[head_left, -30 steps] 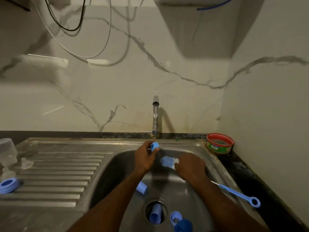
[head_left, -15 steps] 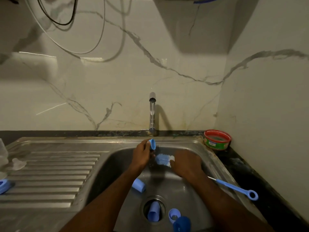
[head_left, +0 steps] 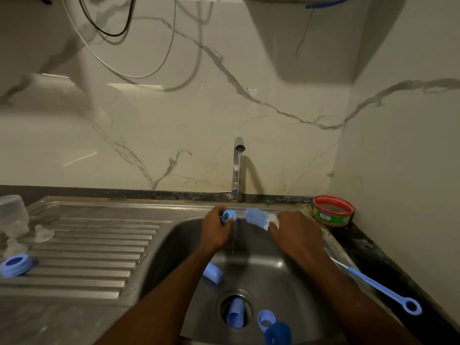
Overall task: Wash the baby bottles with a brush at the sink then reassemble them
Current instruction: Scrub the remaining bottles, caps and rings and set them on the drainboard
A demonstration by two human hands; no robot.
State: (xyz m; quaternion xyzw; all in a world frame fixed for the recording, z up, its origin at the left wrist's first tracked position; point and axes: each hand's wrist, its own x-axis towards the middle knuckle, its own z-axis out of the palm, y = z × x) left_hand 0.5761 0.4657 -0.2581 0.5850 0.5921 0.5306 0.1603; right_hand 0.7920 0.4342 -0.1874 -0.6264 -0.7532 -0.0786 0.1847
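1. A steel sink with a ribbed drainboard sits against a pale marble-veined wall; a chrome tap runs a thin stream of water into the basin.
2. The bottle brush lies nearly level over the back of the basin, long axis running left to right, its blue-and-white bristle head pointing left toward the blue ring. Its blue handle, with a loop at the end, trails out to the lower right across the sink's edge.
3. The ring faces its open side toward the camera, just left of the water stream and apart from the bristle tip.
4. A red-rimmed green tub stands on the dark counter at the right corner; its label is too small to read.
5. The left hand reaches forward, back up, fingers curled round the ring and pinching it at the fingertips.
6. The right hand reaches in beside it, back up, fingers closed round the brush just behind the bristles.
7. Blue bottle parts lie in the basin: a tube under the left forearm, another tube in the drain, a collar and a cap beside it.
8. On the drainboard stand a clear bottle, clear teats and another blue ring.
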